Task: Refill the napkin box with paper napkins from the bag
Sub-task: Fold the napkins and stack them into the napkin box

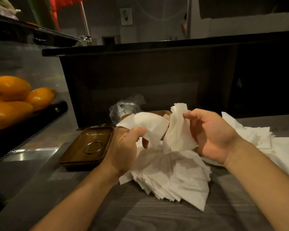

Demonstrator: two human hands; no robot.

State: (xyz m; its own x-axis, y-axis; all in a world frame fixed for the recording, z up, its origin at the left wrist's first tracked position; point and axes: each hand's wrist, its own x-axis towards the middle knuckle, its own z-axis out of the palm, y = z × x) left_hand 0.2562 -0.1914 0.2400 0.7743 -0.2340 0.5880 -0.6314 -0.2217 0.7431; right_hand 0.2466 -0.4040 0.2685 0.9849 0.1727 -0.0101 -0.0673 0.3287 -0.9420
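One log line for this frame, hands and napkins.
left hand: pinches napkin | right hand: holds napkin stack | box lid: off, on counter

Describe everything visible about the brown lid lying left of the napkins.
The brown lid lies flat on the grey wood-grain counter, inner side up, like a shallow rectangular tray with rounded corners and a raised rim. It looks like dark, slightly glossy wood or plastic. A round ring-edged opening sits near its middle. Nothing lies in it. The left hand is just right of it, seemingly not touching; the loose napkin pile begins beside its right edge.
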